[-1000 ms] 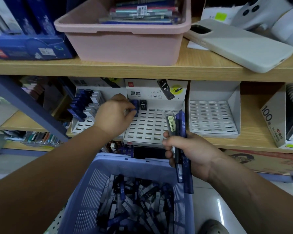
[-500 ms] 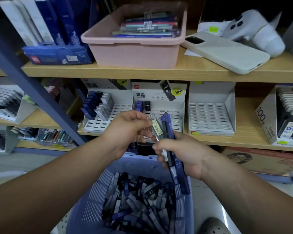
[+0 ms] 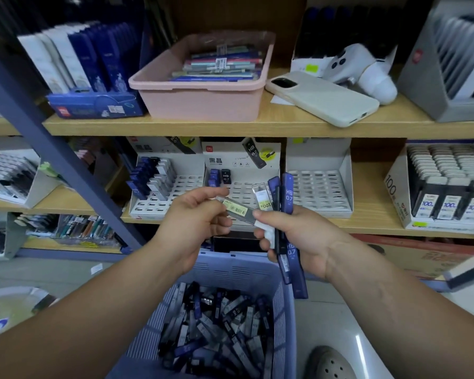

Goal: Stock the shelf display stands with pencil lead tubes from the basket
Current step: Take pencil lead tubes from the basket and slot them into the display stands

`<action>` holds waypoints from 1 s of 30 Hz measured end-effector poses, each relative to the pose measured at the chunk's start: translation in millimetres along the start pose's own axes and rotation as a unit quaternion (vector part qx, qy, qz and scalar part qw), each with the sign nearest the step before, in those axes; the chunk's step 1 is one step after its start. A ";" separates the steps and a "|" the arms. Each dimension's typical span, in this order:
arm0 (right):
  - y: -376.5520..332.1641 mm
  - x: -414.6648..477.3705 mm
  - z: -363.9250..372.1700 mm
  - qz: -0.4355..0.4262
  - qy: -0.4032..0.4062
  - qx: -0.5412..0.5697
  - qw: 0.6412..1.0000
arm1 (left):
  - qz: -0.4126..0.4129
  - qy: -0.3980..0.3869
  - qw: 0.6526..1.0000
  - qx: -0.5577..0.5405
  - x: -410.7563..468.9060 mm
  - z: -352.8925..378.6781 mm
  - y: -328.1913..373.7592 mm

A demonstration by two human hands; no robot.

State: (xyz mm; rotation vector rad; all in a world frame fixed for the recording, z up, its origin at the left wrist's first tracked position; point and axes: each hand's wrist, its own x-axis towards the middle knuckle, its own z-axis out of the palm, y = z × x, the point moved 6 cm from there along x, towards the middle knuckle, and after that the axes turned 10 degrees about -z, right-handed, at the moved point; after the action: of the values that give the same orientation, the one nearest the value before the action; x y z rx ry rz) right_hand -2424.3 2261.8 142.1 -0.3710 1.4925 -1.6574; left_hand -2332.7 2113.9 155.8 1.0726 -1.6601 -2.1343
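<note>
Here, the left hand (image 3: 197,217) pinches one end of a dark tube (image 3: 237,210) with a yellow label, held almost level. The tube's other end sits at the thumb of the right hand (image 3: 301,236). The right hand is wrapped around a bundle of tubes (image 3: 289,198), mostly blue ones marked HB 0.7, standing up out of the fist. Both hands are above the basket (image 3: 230,265), which is full of loose tubes, and in front of the middle stand (image 3: 225,151).

The step looks like drawing one tube off the bundle for slotting. To do it well:

- Slide the tube fully free before lifting, so it does not drag a neighbour out.
- Keep the right hand's grip snug; the long blue tubes hang low and could slip.
- Turn the tube upright, then seat it in the open slot just beside the standing tubes (image 3: 219,176) at the back left of the middle stand.
- Check the grade first; its label is too blurred to read here.
- Fill row by row. The left stand (image 3: 186,184) is part stocked and the right stand (image 3: 319,187) shows only open slots.
</note>
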 end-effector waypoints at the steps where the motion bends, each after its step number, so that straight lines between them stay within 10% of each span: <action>1: -0.7 -0.7 -0.3 -0.001 0.000 -0.003 1.000 | 0.003 0.000 1.000 0.008 -0.5 -1.4 -0.5; 12: -3.6 0.5 -8.9 -0.011 0.032 0.040 0.999 | 0.003 -0.034 0.999 -0.006 -9.9 -25.2 -5.0; 20: 0.5 1.8 -2.0 -0.024 0.003 0.010 1.000 | -0.024 -0.203 0.967 0.151 -28.0 20.0 -18.3; 30: -4.7 5.5 -21.1 -0.033 0.038 0.011 0.999 | 0.020 -0.149 0.949 0.279 -16.8 51.8 -15.2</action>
State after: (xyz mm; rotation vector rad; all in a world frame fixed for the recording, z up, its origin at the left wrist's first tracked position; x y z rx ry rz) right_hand -2444.2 2271.4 139.6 -0.3529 1.5315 -1.7550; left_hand -2351.6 2167.1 153.3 0.8490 -2.5042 -1.9155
